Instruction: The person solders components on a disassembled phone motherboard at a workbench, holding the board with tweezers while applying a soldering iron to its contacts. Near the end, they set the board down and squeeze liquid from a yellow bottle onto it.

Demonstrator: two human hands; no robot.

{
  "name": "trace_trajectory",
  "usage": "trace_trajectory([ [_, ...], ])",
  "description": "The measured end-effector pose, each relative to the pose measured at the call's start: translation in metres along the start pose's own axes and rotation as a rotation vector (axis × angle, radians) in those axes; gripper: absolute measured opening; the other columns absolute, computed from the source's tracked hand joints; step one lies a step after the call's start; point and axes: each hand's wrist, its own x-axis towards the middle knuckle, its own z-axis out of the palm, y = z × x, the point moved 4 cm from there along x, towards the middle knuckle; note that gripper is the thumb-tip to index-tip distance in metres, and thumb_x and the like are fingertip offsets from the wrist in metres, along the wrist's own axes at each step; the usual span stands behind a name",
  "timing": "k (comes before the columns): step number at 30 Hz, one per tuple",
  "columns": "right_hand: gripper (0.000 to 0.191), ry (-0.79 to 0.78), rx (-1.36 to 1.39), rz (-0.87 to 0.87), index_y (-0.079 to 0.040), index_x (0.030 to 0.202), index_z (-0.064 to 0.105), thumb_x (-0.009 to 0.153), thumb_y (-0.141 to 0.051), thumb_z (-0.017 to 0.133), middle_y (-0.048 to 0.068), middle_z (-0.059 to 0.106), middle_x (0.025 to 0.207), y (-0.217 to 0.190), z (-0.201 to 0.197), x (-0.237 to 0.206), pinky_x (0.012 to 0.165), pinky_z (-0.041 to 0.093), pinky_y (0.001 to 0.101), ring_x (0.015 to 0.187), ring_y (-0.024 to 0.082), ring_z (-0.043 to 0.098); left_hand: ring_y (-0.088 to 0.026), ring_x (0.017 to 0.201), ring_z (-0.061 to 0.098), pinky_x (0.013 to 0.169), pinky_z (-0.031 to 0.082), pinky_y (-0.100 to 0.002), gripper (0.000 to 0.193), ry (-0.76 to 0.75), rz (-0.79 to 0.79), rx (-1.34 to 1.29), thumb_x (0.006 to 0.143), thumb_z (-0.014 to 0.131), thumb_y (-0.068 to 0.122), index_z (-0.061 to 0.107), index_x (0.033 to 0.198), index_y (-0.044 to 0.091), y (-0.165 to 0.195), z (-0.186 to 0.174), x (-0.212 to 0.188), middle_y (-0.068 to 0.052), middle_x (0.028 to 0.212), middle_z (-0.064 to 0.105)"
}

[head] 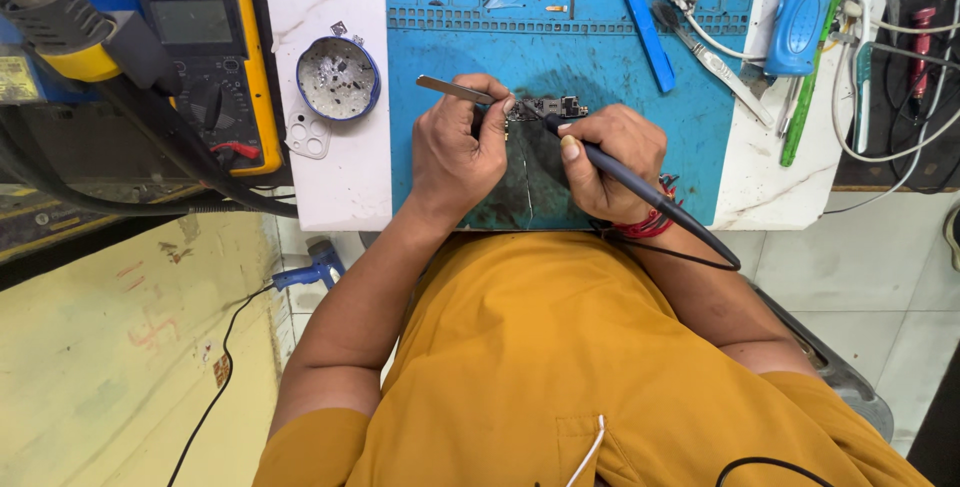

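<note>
Left hand (455, 152) pinches slim silver metal tweezers (452, 90); right hand (610, 159), at three o'clock, grips a black soldering iron (640, 190). Between them a small dark circuit part (548, 107) lies on the blue rubber mat (600, 57), its details unclear.

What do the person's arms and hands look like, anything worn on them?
Both arms are bare from short mustard-yellow sleeves down. The left hand has no glove, ring or band. The right hand is also ungloved, with red threads wrapped round its wrist.

Yellow multimeter (205, 57) at far left, its grey rectangular screen (190, 21) blank (reading indiscernible), dark bezel around it.
</note>
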Motion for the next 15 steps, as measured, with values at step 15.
trace_trajectory([
  [15,0.006,-0.017,-0.008,-0.012,-0.002,0.095,0.064,0.098,-0.005,0.068,0.011,0.069,0.083,0.0019,0.0025,-0.0017,0.064,0.05,0.0378,0.069,0.029,0.065,-0.019,0.065,0.07,0.059,0.053,-0.032,0.013,0.005,0.004,0.001,0.099,0.072,0.005,0.06,0.105,0.007,-0.0015,0.0005,-0.0006,-0.006,0.085,0.071],
])
